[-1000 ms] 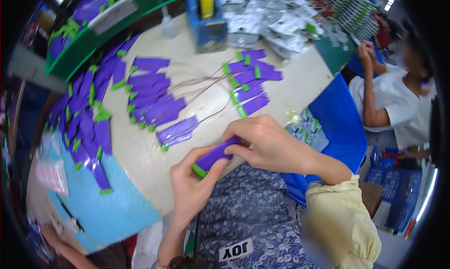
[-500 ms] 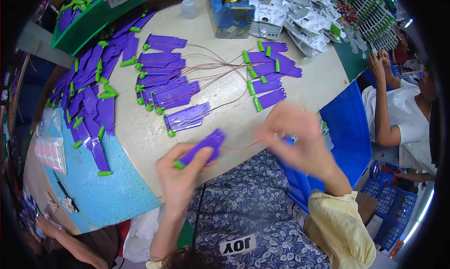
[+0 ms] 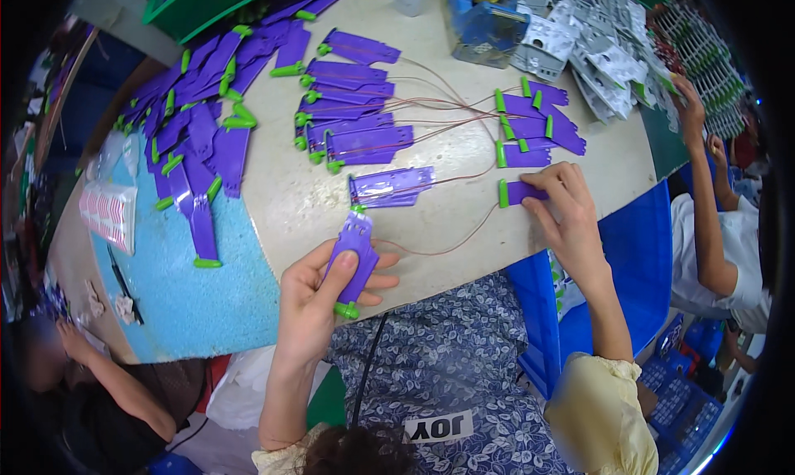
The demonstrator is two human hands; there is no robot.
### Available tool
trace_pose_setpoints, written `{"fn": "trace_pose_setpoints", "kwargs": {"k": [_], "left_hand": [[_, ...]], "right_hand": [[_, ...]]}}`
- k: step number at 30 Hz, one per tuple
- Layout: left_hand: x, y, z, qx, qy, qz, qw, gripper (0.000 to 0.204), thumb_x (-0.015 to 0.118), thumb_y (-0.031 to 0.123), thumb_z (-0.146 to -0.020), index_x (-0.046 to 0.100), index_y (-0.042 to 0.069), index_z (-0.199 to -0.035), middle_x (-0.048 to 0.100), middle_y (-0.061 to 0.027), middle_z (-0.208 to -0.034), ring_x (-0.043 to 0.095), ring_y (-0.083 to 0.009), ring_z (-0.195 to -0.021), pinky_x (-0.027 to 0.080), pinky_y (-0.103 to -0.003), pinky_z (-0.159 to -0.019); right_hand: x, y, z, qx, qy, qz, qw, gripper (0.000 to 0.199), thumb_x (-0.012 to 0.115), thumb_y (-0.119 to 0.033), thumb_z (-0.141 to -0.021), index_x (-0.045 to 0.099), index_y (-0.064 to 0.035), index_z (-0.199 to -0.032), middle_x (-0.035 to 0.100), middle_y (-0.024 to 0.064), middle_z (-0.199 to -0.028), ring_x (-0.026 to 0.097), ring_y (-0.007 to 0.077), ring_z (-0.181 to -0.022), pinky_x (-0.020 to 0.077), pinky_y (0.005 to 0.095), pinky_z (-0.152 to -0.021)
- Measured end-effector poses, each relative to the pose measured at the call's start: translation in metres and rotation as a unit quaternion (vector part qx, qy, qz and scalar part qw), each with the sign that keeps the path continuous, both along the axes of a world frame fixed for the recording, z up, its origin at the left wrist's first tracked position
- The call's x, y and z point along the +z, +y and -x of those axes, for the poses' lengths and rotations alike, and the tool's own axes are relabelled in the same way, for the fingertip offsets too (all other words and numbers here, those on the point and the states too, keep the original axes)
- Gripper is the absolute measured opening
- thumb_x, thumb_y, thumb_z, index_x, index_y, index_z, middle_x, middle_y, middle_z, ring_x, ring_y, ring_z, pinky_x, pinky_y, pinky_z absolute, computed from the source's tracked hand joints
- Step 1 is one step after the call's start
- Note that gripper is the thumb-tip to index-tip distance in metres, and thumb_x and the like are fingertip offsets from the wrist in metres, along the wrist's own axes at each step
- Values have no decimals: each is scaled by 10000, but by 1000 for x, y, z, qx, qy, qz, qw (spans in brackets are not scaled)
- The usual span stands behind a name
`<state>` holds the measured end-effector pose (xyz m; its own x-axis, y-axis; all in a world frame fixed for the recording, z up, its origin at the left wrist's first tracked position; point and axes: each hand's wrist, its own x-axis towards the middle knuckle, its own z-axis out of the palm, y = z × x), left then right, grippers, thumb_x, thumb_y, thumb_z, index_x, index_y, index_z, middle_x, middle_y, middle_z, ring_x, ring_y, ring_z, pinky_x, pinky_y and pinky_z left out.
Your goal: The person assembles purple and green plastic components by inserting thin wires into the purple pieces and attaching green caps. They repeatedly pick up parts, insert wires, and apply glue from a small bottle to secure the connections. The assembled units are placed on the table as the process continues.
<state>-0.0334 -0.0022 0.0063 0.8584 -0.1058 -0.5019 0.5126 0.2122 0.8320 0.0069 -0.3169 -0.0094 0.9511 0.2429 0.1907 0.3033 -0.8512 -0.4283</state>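
Item: flat purple piece (image 3: 354,255), elongated, with a green clip at its near end and a stepped, notched far end. It is lying lengthwise in the left hand (image 3: 319,305), thumb pressing on its face and the fingers curling up behind it, so the hand is closing in a pinch around the piece. It is hovering just over the near edge of the beige table (image 3: 281,202).

Second item: shorter purple piece (image 3: 523,192) with a green tab on its left end, lying flat on the table. The right hand (image 3: 567,214) is resting on it with fingertips pressing down on its right part; whether any finger is hooking under it is hard to tell from here. A thin reddish wire (image 3: 451,245) is looping between the two grips.

Just beyond the left grip: one single purple piece (image 3: 391,186) lying crosswise. Farther beyond: a stack of purple pieces (image 3: 352,115) trailing wires. Beyond the right grip: a small cluster of purple pieces (image 3: 538,119). Left of the left grip: a sprawling heap of purple pieces (image 3: 199,139), partly over a blue foam mat (image 3: 190,301). Far side: a blue tape dispenser (image 3: 484,24), silver packets (image 3: 596,48).

Right of the right grip: another person's arm (image 3: 708,202) is reaching upward.
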Motion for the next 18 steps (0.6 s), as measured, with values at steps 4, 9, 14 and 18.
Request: {"fn": "trace_pose_setpoints", "kwargs": {"k": [4, 9, 14, 18], "left_hand": [[-4, 4, 1, -5, -8, -7, 1000, 308, 569, 212, -1034, 646, -74, -1118, 748, -196, -967, 709, -152, -682, 525, -244, -520], [-4, -5, 12, -203, -162, -154, 953, 188, 600, 108, -997, 645, -38, -1106, 747, -131, -870, 668, -143, -597, 501, -279, -485], [-9, 11, -7, -229, -444, -390, 773, 137, 657, 20, -871, 567, -7, -971, 697, -191, -1096, 663, -244, -544, 545, -356, -496], [-10, 22, -23, -278, -412, -491, 716, 201, 638, 0, -770, 521, 0, -933, 528, -229, -1431, 679, -217, -558, 556, -337, -502]], "right_hand": [[18, 7, -3, -45, -53, -33, 997, 156, 761, 13, -786, 640, 20, -885, 614, 109, -959, 608, 242, -895, 494, 344, -782], [38, 77, -18, -39, 118, -331, 935, 151, 764, -16, -838, 724, 18, -979, 726, 74, -855, 663, 108, -772, 515, 264, -721], [-4, 122, -50, 37, 194, -336, 921, 116, 744, -69, -856, 759, 17, -933, 762, 115, -882, 694, 140, -722, 528, 275, -667], [-10, 137, -56, 41, 174, -253, 951, 96, 751, -70, -824, 773, -1, -888, 731, 122, -821, 670, 216, -723, 517, 335, -670]]}}
